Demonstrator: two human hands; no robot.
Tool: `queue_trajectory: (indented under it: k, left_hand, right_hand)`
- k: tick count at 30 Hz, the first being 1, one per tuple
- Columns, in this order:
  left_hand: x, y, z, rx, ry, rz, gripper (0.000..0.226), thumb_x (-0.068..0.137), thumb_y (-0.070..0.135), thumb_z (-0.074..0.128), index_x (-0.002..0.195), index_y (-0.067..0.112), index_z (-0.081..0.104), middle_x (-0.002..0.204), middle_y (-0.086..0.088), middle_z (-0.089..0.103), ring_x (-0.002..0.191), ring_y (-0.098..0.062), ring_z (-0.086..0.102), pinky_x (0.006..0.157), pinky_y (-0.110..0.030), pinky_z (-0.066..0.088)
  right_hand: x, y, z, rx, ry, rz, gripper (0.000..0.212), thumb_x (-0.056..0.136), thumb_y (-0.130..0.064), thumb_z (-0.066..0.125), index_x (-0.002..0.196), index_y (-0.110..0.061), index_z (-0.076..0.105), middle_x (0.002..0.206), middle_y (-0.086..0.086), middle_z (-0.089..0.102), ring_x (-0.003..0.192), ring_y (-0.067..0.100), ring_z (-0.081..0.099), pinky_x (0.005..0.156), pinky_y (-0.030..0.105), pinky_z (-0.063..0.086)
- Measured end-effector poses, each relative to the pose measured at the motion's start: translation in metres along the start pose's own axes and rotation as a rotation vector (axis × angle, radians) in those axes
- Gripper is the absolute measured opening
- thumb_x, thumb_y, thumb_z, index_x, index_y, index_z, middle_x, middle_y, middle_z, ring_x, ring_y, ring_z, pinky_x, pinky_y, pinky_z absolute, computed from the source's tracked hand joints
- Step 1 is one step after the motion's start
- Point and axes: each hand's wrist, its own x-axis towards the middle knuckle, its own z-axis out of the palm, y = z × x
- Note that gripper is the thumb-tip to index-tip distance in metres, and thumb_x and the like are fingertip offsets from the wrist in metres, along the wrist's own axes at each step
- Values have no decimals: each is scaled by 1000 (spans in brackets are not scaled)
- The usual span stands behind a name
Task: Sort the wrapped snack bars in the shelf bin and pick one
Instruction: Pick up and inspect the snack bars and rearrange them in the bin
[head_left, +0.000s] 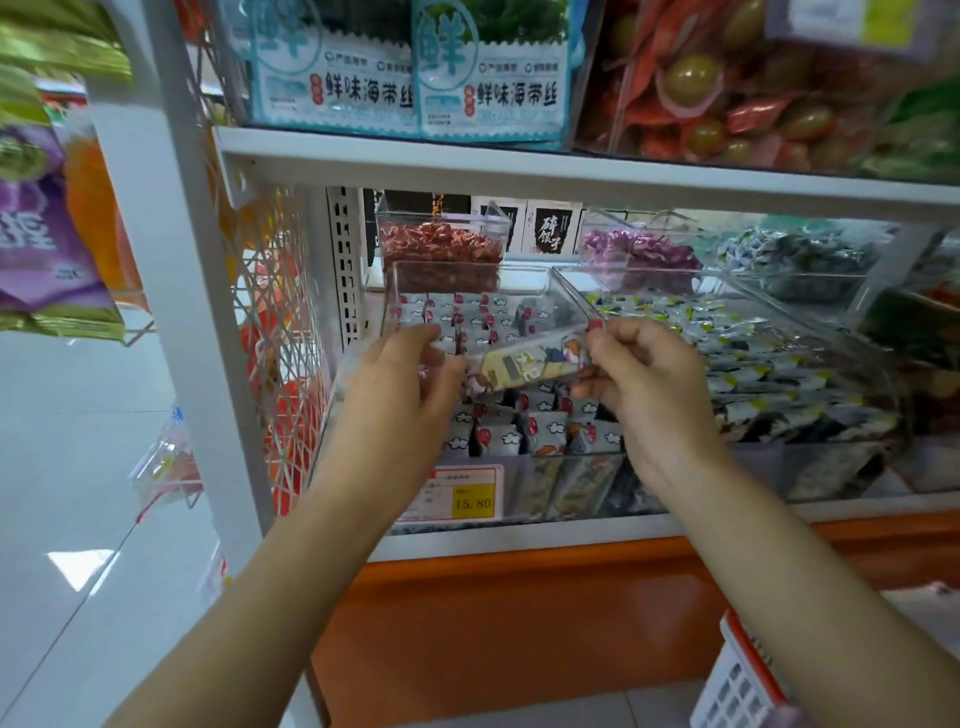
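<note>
A clear plastic shelf bin (524, 278) holds several small grey wrapped snack bars (545, 431) with red and white marks. Above the bin, one wrapped snack bar (530, 364) with a pale yellow and grey wrapper lies level between my hands. My left hand (410, 379) pinches its left end. My right hand (639, 374) pinches its right end with curled fingers. Both forearms reach up from the bottom of the view.
A second clear bin (831, 332) of dark and white wrapped snacks stands to the right. Behind are bins of red candies (441, 249) and purple candies (639, 249). A yellow price tag (470, 501) hangs on the bin front. The upper shelf (519, 169) overhangs. A white upright post (171, 291) stands left.
</note>
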Motion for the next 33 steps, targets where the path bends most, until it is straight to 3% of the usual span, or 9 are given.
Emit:
queue_trajectory:
  k: [4,6,9,12,15,20,28,33]
  left_hand:
    - [-6,6,3,-171,-122,-89,24,95,29,47,113,19,59,84,5,63,73,-8,63,61,-30,56]
    - [-5,7,1,-350,-149,-180,12,94,25,51,95,25,62,76,1,64,62,-5,61,55,-26,53]
    - [-4,7,-1,-515,-159,-293,11,90,29,55,83,28,64,73,-2,68,64,-10,65,51,-21,53]
    - [-3,8,-2,-593,-155,-350,14,86,32,59,87,19,64,71,0,69,62,-11,68,48,-21,52]
    - [-1,8,-2,-722,-194,-426,33,74,37,62,91,9,60,66,2,65,57,-11,63,49,-20,51]
    - [3,8,-5,-1063,-250,-537,13,77,19,59,83,7,58,56,1,55,48,-6,51,44,-14,46]
    - [4,9,-4,-1194,-162,-612,10,87,4,51,83,4,60,55,1,58,45,-4,51,42,-12,44]
    - [3,6,-8,-1230,-268,-591,15,70,9,59,84,5,64,60,-1,59,51,-5,55,49,-13,49]
  right_hand:
    - [-13,0,-6,166,-59,77,13,94,-4,50,84,-4,58,64,-9,69,59,4,62,54,18,51]
    - [-15,0,-10,235,-67,123,12,93,-3,50,84,-4,59,65,-8,69,59,6,63,55,19,52]
    - [-17,-1,-16,279,-106,179,7,89,-2,54,87,-4,60,68,-4,71,60,9,64,55,19,53]
    - [-16,-1,-20,245,-121,204,4,86,-4,58,88,-5,62,67,-3,69,59,10,63,51,20,51]
    - [-15,1,-22,262,-106,220,5,85,-4,59,84,-6,63,64,-1,67,54,10,61,50,21,51]
    - [-14,2,-22,298,-122,254,11,87,-3,56,78,-8,61,58,-3,64,50,9,56,46,20,48]
    - [-11,1,-21,584,-136,464,7,70,-7,62,77,-7,60,53,3,57,44,7,51,40,17,43]
    - [-13,8,-23,230,-86,199,12,87,1,56,81,-8,58,56,-1,60,50,10,57,46,19,48]
